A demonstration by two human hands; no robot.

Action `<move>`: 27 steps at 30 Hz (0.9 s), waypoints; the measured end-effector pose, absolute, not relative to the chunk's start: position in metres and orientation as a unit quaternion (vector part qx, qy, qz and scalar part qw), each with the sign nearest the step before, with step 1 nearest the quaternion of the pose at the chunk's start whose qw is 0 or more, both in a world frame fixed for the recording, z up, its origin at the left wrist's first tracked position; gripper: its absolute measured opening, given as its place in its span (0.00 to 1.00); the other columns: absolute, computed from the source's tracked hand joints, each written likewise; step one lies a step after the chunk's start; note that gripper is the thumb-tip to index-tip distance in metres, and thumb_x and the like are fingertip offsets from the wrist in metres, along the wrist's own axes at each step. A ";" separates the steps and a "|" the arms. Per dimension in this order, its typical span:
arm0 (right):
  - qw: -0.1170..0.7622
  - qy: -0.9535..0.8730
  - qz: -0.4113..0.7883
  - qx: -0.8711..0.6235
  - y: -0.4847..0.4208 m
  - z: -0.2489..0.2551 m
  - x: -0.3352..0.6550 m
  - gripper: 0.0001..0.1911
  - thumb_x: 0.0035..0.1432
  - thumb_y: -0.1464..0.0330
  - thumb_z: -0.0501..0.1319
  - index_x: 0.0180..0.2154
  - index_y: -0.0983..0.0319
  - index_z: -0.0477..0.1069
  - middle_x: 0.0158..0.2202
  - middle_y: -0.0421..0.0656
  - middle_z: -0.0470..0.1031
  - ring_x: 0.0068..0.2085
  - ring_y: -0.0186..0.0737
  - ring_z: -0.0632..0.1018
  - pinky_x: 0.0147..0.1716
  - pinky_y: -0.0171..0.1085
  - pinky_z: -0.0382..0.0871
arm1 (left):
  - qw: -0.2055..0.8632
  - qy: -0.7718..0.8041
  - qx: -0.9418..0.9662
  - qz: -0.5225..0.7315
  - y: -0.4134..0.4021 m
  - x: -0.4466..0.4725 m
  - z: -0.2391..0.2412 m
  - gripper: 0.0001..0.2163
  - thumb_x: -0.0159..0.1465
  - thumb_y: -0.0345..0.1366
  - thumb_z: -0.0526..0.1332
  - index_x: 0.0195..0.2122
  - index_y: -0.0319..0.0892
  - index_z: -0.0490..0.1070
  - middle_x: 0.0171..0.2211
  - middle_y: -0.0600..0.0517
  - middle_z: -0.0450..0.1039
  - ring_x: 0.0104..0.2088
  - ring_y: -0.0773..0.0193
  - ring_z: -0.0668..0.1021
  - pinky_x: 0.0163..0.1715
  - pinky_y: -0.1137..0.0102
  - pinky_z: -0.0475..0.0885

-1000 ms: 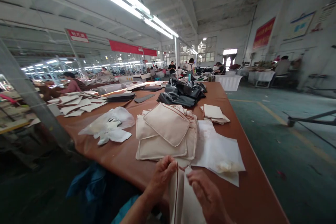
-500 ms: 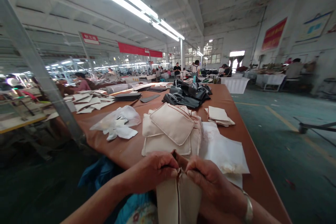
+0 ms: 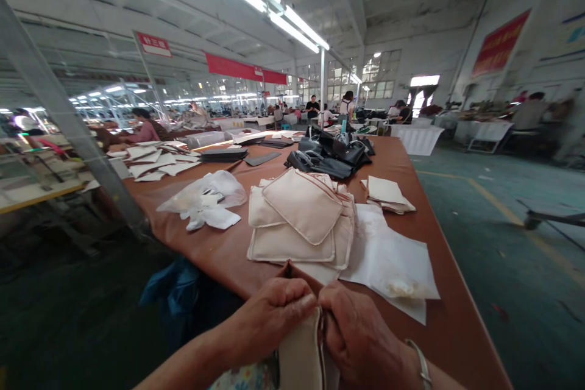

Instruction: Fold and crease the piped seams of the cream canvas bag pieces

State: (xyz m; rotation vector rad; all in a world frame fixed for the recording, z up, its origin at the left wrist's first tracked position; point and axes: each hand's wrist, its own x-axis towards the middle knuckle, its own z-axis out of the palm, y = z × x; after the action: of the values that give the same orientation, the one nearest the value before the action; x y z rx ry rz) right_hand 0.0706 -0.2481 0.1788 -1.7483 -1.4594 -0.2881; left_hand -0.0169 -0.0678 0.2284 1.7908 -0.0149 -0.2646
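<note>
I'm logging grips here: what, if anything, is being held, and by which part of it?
A beige sewn piece, pinched at its upper end by the left hand and right hand.

We've got our left hand and right hand pinching a beige piece, knuckles nearly touching, with a sloppy beige pile just beyond on the brown counter, black leathery stuff farther back.

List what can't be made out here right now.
Head view:
- Cream piece: bottom cut off by the lower frame edge; gripped edges covered by the left hand and right hand.
- Cream pile: number of layers, hidden by overlap.
- Red wall banner: lettering, too blurred.
</note>
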 end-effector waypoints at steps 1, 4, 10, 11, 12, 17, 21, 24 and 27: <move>0.425 -0.559 -0.067 -0.709 -0.249 0.179 0.075 0.08 0.61 0.76 0.48 0.34 0.61 0.62 0.29 0.40 0.68 0.29 0.36 0.69 0.28 0.35 0.58 | 0.621 -0.003 0.774 -0.122 -0.068 -0.014 0.227 0.23 0.65 0.56 0.56 0.32 0.37 0.64 0.26 0.55 0.59 0.26 0.71 0.60 0.23 0.75 0.54; 0.492 -0.480 0.157 -0.710 -0.253 0.185 0.095 0.04 0.57 0.72 0.52 0.31 0.62 0.63 0.27 0.39 0.66 0.29 0.34 0.66 0.28 0.34 0.57 | 0.642 -0.003 0.749 -0.165 -0.068 -0.002 0.222 0.21 0.62 0.53 0.63 0.35 0.36 0.70 0.27 0.55 0.62 0.26 0.72 0.60 0.24 0.76 0.53; 0.649 -0.285 0.491 -0.507 -0.252 0.172 0.133 0.06 0.51 0.66 0.57 0.31 0.63 0.63 0.22 0.34 0.57 0.23 0.29 0.55 0.20 0.31 0.47 | 0.717 0.030 0.660 -0.222 -0.071 0.024 0.208 0.20 0.61 0.49 0.65 0.38 0.33 0.73 0.29 0.51 0.66 0.26 0.72 0.63 0.27 0.76 0.57; 0.656 -0.275 0.494 -0.500 -0.252 0.168 0.137 0.07 0.53 0.66 0.57 0.31 0.63 0.63 0.22 0.34 0.57 0.22 0.29 0.54 0.20 0.31 0.46 | 0.720 0.033 0.657 -0.220 -0.071 0.029 0.206 0.19 0.62 0.49 0.65 0.37 0.33 0.73 0.29 0.51 0.66 0.27 0.72 0.64 0.27 0.76 0.58; 0.654 -0.279 0.489 -0.505 -0.252 0.165 0.141 0.08 0.55 0.64 0.57 0.32 0.63 0.64 0.22 0.34 0.57 0.23 0.28 0.55 0.20 0.31 0.47 | 0.719 0.036 0.660 -0.215 -0.071 0.033 0.204 0.19 0.62 0.48 0.64 0.37 0.33 0.73 0.29 0.51 0.67 0.27 0.71 0.64 0.28 0.76 0.58; 0.602 -0.343 0.467 -0.550 -0.252 0.160 0.157 0.20 0.56 0.55 0.66 0.34 0.65 0.65 0.28 0.38 0.64 0.27 0.28 0.59 0.24 0.29 0.51 | 0.634 0.066 0.751 -0.171 -0.071 0.047 0.198 0.14 0.63 0.44 0.61 0.33 0.36 0.72 0.28 0.54 0.64 0.29 0.70 0.62 0.28 0.75 0.56; 0.628 -0.266 0.530 -0.504 -0.247 0.153 0.164 0.18 0.53 0.58 0.68 0.32 0.65 0.66 0.24 0.36 0.63 0.23 0.26 0.57 0.21 0.29 0.47 | 0.598 0.080 0.783 -0.150 -0.072 0.052 0.196 0.12 0.61 0.42 0.59 0.32 0.36 0.73 0.26 0.54 0.63 0.28 0.69 0.61 0.26 0.74 0.55; 0.663 -0.196 0.571 -0.442 -0.244 0.148 0.163 0.19 0.48 0.58 0.70 0.30 0.65 0.66 0.22 0.36 0.63 0.21 0.26 0.59 0.20 0.30 0.48 | 0.622 0.094 0.761 -0.159 -0.071 0.054 0.197 0.12 0.59 0.42 0.59 0.30 0.36 0.72 0.23 0.55 0.61 0.24 0.70 0.60 0.23 0.74 0.54; 0.654 -0.204 0.561 -0.465 -0.241 0.150 0.160 0.21 0.53 0.54 0.67 0.30 0.65 0.65 0.22 0.35 0.61 0.22 0.26 0.57 0.21 0.30 0.48 | 0.613 0.097 0.770 -0.147 -0.069 0.055 0.199 0.10 0.57 0.39 0.57 0.28 0.37 0.70 0.21 0.56 0.59 0.23 0.70 0.59 0.22 0.73 0.53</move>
State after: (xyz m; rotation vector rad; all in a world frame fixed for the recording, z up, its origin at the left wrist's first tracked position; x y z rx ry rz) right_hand 0.1605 -0.2411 0.1498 -1.0551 -0.4636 1.2716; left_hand 0.0549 -0.0694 0.1986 1.7753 0.2239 -0.3390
